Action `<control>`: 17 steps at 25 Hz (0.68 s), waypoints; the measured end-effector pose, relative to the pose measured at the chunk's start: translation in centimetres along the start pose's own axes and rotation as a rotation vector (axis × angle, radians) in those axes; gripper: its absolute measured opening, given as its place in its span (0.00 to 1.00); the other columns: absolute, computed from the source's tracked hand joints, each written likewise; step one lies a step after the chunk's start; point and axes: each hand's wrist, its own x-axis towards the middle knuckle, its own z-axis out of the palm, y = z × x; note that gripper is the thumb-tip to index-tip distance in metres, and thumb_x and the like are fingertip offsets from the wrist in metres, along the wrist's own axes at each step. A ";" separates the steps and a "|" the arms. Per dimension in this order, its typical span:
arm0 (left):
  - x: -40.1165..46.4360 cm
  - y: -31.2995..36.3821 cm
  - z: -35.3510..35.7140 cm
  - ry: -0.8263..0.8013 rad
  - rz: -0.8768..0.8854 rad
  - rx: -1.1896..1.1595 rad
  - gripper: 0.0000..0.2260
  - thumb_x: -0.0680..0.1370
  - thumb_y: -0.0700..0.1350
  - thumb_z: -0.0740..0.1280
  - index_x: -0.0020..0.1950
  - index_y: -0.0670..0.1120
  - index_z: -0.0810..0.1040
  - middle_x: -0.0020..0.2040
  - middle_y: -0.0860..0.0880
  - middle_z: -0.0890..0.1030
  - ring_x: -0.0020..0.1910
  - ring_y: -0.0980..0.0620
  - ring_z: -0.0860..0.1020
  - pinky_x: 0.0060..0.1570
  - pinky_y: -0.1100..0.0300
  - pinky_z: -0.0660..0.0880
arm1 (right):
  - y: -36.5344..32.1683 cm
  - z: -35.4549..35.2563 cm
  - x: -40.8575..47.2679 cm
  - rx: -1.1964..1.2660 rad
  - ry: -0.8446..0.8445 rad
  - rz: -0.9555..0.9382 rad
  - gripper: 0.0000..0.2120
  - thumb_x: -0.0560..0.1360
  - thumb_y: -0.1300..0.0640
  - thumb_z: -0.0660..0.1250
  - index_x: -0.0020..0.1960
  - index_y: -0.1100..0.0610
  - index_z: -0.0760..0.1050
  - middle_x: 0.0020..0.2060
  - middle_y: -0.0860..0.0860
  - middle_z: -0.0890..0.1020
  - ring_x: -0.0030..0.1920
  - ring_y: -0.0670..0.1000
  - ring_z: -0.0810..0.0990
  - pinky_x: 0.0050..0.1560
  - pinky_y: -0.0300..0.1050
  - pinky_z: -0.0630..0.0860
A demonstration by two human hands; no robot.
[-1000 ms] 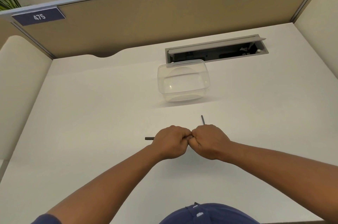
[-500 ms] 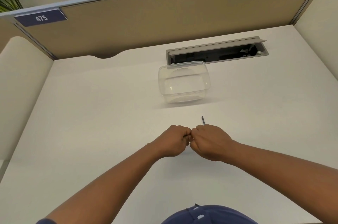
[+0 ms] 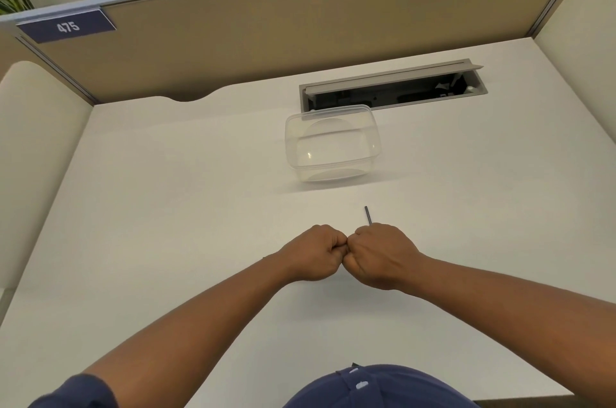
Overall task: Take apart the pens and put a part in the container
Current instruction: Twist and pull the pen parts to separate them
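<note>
My left hand [image 3: 313, 252] and my right hand [image 3: 380, 254] are closed into fists, knuckles touching, low over the white desk. A thin dark pen [image 3: 368, 216] sticks out above my right fist, pointing away from me. The rest of it is hidden inside my hands. Nothing shows on the left side of my left fist. A clear plastic container [image 3: 331, 142] stands empty on the desk beyond my hands.
An open grey cable tray [image 3: 393, 87] is set into the desk right behind the container. A tan partition wall [image 3: 300, 24] closes the back, with cream panels on both sides. The desk's front edge lies close to my body.
The dark pen end that stuck out left of my left fist a second ago is no longer visible. Both fists stay pressed together in the same place.
</note>
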 end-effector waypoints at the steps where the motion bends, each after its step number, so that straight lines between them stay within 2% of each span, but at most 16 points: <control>1: 0.0 0.0 0.0 -0.008 0.001 0.026 0.17 0.79 0.39 0.60 0.30 0.48 0.64 0.27 0.54 0.67 0.29 0.54 0.64 0.33 0.56 0.66 | 0.1 0.1 -0.1 0.003 -0.009 0.002 0.16 0.74 0.49 0.50 0.28 0.52 0.57 0.27 0.48 0.61 0.29 0.55 0.67 0.30 0.46 0.58; 4: -0.2 -0.1 0.1 0.002 -0.011 0.109 0.17 0.81 0.44 0.59 0.32 0.50 0.66 0.29 0.54 0.70 0.30 0.52 0.67 0.34 0.52 0.70 | 0.4 0.1 0.0 0.084 -0.036 0.033 0.16 0.74 0.49 0.50 0.31 0.55 0.63 0.29 0.51 0.69 0.31 0.55 0.70 0.30 0.48 0.65; 7: -0.5 -0.1 0.2 0.056 0.026 0.203 0.14 0.82 0.48 0.58 0.36 0.49 0.69 0.31 0.53 0.73 0.32 0.50 0.70 0.34 0.52 0.71 | 0.6 -0.7 -0.3 0.416 -0.117 0.150 0.16 0.76 0.50 0.50 0.34 0.56 0.66 0.32 0.51 0.73 0.33 0.53 0.71 0.36 0.50 0.70; 10: -0.9 -0.1 0.3 0.105 0.106 0.306 0.14 0.84 0.50 0.56 0.40 0.49 0.69 0.35 0.51 0.75 0.36 0.47 0.73 0.36 0.50 0.72 | 1.0 -1.3 -0.6 1.007 -0.290 0.354 0.14 0.79 0.55 0.53 0.35 0.54 0.66 0.30 0.48 0.70 0.29 0.49 0.63 0.30 0.44 0.63; 12: -1.1 0.0 0.3 0.098 0.150 0.315 0.13 0.84 0.50 0.54 0.42 0.48 0.71 0.38 0.50 0.77 0.39 0.46 0.74 0.39 0.47 0.74 | 1.4 -1.9 -0.9 1.213 -0.406 0.434 0.12 0.78 0.54 0.54 0.37 0.54 0.68 0.29 0.47 0.69 0.28 0.48 0.60 0.29 0.41 0.57; 14: -1.3 0.1 0.4 0.079 0.182 0.308 0.13 0.84 0.49 0.54 0.44 0.47 0.72 0.40 0.50 0.76 0.41 0.47 0.74 0.42 0.45 0.74 | 1.6 -2.3 -1.2 1.215 -0.439 0.415 0.12 0.78 0.54 0.55 0.37 0.53 0.68 0.29 0.47 0.69 0.28 0.48 0.59 0.29 0.41 0.56; 16: -1.6 0.1 0.4 0.065 0.176 0.274 0.12 0.84 0.48 0.55 0.43 0.49 0.70 0.39 0.53 0.73 0.41 0.49 0.72 0.44 0.46 0.74 | 1.5 -2.3 -1.6 1.070 -0.335 0.307 0.15 0.81 0.54 0.56 0.36 0.52 0.66 0.30 0.46 0.69 0.29 0.47 0.61 0.30 0.41 0.59; 17: -1.6 0.2 0.3 0.055 0.166 0.235 0.13 0.85 0.48 0.55 0.41 0.49 0.69 0.37 0.54 0.72 0.40 0.50 0.71 0.43 0.47 0.74 | 1.4 -2.4 -1.9 0.916 -0.252 0.220 0.16 0.83 0.53 0.55 0.36 0.52 0.65 0.30 0.45 0.69 0.30 0.47 0.63 0.32 0.41 0.62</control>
